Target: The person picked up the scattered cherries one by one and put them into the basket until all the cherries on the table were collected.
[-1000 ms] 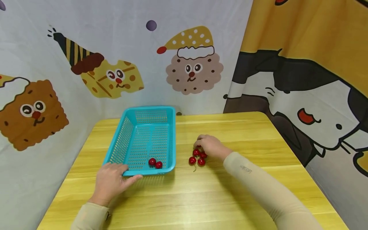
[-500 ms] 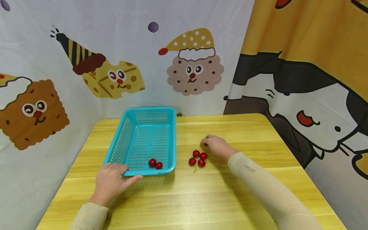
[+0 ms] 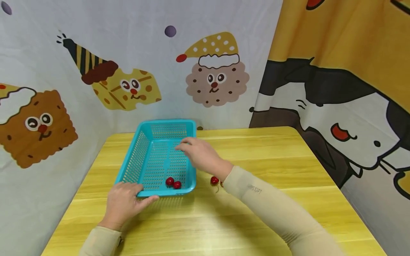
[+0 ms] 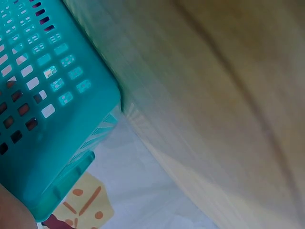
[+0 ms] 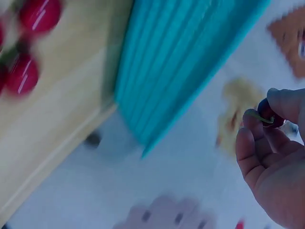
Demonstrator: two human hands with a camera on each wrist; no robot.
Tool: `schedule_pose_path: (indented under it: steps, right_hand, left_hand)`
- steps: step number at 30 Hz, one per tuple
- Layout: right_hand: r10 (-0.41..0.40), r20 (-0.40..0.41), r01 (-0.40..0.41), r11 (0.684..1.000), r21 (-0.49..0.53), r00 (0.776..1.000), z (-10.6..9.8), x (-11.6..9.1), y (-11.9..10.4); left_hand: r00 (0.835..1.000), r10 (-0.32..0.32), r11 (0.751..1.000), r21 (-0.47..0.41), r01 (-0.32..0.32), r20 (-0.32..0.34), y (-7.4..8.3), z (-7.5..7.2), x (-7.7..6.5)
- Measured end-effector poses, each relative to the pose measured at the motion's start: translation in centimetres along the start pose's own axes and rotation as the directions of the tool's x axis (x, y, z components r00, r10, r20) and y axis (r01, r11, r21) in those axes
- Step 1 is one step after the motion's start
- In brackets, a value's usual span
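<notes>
Far right in the right wrist view, the right hand (image 5: 280,177) pinches a cherry (image 5: 269,113) between thumb and fingers; likely light, slippery and easily bruised, best held gently by its sides; lower left of the head view, the left hand (image 3: 123,203) grips the basket (image 3: 157,160)

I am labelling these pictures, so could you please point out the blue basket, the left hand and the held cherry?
Blue basket (image 3: 157,158): head view, on its bare floor.
Left hand (image 3: 123,202): head view, on its back.
Held cherry (image 5: 266,110): right wrist view, on its dark red skin.
</notes>
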State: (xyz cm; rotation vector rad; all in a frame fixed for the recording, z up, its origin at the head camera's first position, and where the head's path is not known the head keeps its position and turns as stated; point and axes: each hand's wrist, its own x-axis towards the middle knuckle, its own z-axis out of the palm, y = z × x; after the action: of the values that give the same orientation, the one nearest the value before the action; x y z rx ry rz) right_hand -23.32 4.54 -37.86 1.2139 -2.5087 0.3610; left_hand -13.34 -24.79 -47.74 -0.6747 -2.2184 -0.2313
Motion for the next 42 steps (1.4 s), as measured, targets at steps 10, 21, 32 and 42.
schedule_pose_path:
  steps: [10,21,32,42]
  right_hand:
    - [0.006,0.260,-0.037,0.993,0.114,0.965,5.4,0.4,-4.9]
    - [0.132,0.328,-0.120,0.991,-0.058,0.936,6.6,0.2,-5.2]
    - [0.167,0.346,-0.135,0.984,-0.114,0.923,6.7,0.3,-5.4]
    - [0.158,0.337,-0.127,0.986,-0.111,0.928,6.5,0.3,-5.4]
  left_hand:
    - [1.000,-0.005,1.000,0.004,0.005,-0.003,0.0,0.1,-0.1]
    - [1.000,-0.007,1.000,0.003,0.007,-0.022,-0.1,0.2,0.0]
    - [0.999,-0.012,1.000,-0.007,0.012,-0.052,0.0,0.4,-0.1]
    - [1.000,-0.007,1.000,0.001,0.007,-0.027,0.1,0.1,0.1]
